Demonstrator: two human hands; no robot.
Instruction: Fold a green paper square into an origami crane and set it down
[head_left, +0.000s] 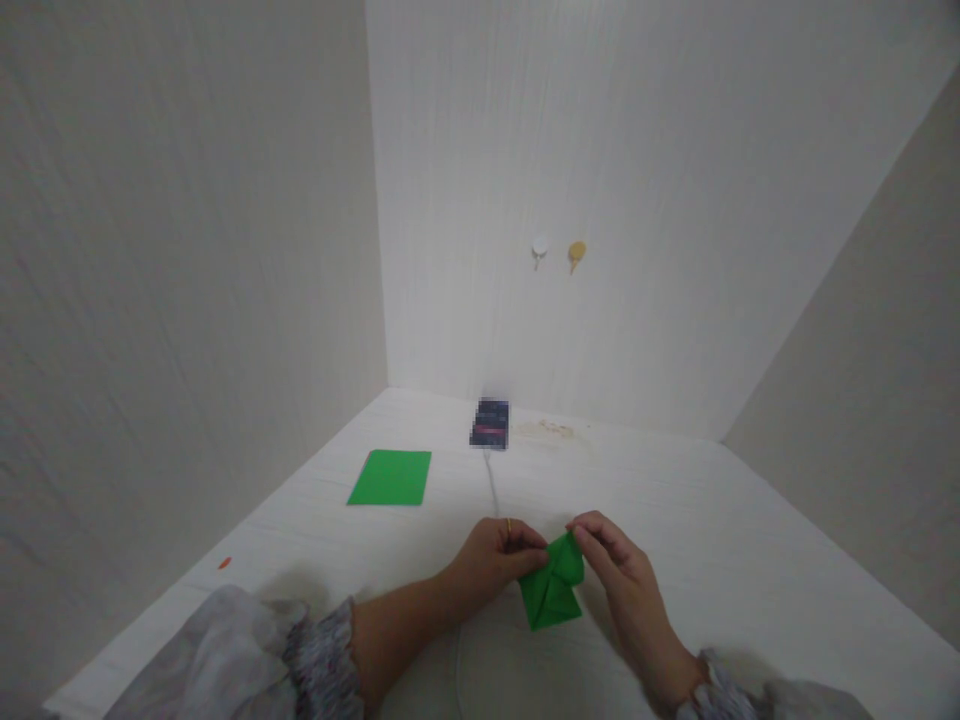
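Note:
A partly folded piece of green paper (553,590) rests on the white table (720,540) in front of me. My left hand (495,555), with a ring on one finger, pinches its upper left flap. My right hand (619,565) pinches the upper right corner of the same piece. Both hands meet at the top of the folded paper, fingers closed on it.
A flat green paper sheet (390,477) lies to the far left on the table. A dark phone (491,424) stands against the back wall with a white cable (493,487) running toward me. A small red speck (224,564) lies near the left wall. Two round hooks (556,250) hang on the back wall.

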